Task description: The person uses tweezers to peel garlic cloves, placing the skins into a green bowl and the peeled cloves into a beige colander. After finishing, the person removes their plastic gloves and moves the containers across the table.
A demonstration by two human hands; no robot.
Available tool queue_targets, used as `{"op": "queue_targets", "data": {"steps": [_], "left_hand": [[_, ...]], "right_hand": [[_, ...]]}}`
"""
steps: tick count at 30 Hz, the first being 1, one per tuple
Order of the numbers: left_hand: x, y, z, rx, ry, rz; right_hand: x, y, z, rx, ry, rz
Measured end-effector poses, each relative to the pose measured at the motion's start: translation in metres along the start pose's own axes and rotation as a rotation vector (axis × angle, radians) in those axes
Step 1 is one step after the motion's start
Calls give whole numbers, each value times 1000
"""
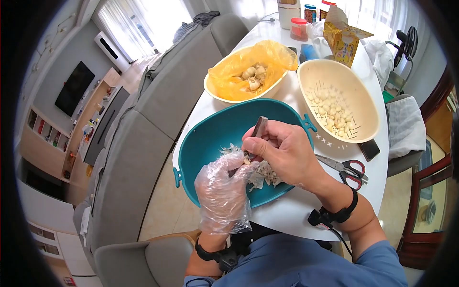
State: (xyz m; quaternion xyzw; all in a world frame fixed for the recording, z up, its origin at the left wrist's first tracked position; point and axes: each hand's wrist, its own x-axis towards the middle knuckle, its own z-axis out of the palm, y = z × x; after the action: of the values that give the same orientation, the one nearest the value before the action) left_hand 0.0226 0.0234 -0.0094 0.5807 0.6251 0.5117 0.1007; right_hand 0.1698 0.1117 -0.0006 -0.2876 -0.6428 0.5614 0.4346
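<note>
Peeling was under way: the gloved left hand (223, 189) pinched a garlic clove (247, 161) over the teal basin (210, 138), the right hand (282, 150) closed round a small knife (259, 128). Next, I judged, the skin needed lifting off; the cream colander (356, 91) sat at two o'clock.

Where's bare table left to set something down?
Small bare strip of table between the teal bowl and the near edge, under the right hand; another beside the scissors. Far end is crowded with jars and a box.
</note>
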Motion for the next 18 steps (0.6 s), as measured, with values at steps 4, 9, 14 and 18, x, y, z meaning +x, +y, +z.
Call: {"op": "queue_targets", "data": {"steps": [4, 9, 14, 18], "left_hand": [[-2, -3, 4, -101, -13, -50], [3, 12, -4, -498, -21, -382], [5, 5, -6, -585, -36, -371], [5, 12, -9, -692, -66, -422]], "right_hand": [[-1, -4, 0, -27, 2, 4], [1, -5, 2, 248, 39, 114], [4, 0, -1, 234, 100, 126], [11, 1, -14, -73, 131, 75]]}}
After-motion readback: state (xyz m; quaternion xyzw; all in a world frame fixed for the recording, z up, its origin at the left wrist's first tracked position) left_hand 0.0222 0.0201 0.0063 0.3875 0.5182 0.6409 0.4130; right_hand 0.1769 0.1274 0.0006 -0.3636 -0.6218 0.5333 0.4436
